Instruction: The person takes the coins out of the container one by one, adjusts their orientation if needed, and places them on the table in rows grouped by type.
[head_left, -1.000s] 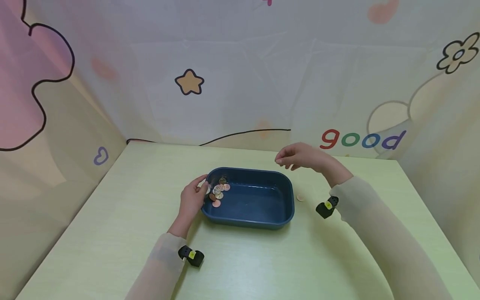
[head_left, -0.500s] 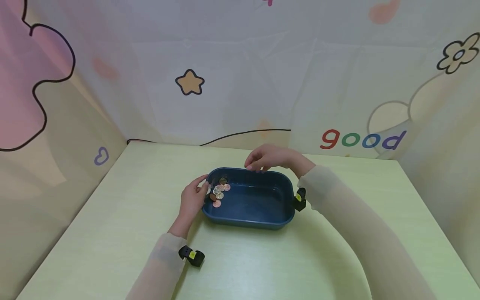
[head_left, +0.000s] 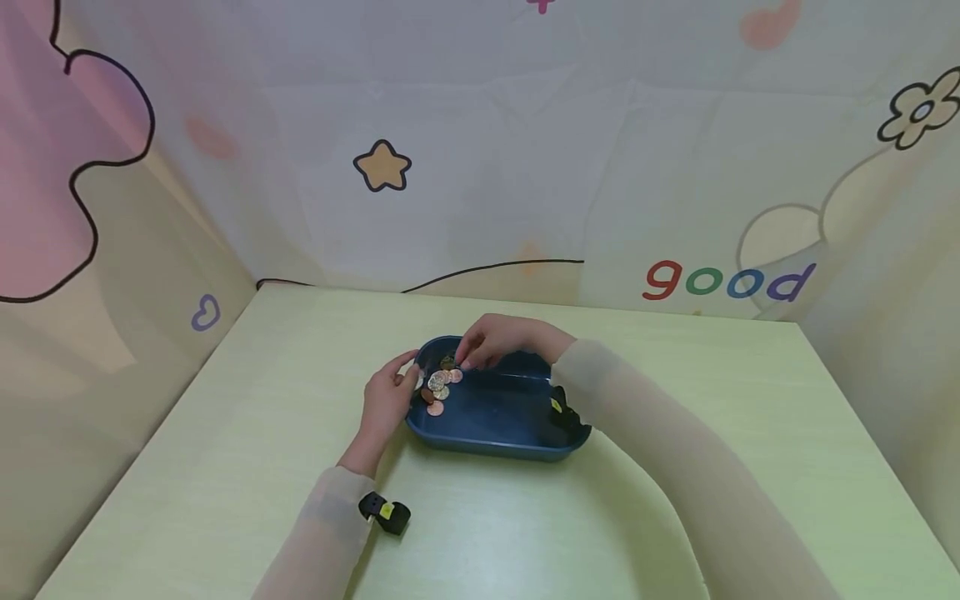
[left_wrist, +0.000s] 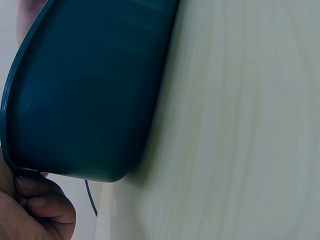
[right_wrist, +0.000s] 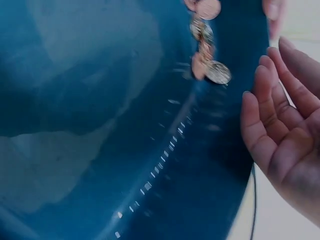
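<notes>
A dark blue plastic tub (head_left: 487,442) sits on the table. My left hand (head_left: 388,400) grips its left rim; the left wrist view shows that hand's curled fingers (left_wrist: 50,202) against the tub's edge. Several coins (head_left: 437,381), silvery, gold and copper-coloured, lie together inside at the left end. My right hand (head_left: 498,340) reaches over the far rim, fingertips pointing down beside the coins. In the right wrist view its thumb and index tip come close together near the rim, the other fingers bent. Whether a coin is between those tips cannot be seen.
The pale table (head_left: 247,433) extends around the tub. A printed cloth (head_left: 480,167) closes off the back and sides. My right sleeve (head_left: 660,433) crosses over the tub's right end and hides part of the table there.
My right hand has moved left, from beyond the tub's right far corner to over the coins. A lone coin seen earlier right of the tub is now behind the sleeve. The left hand stays put.
</notes>
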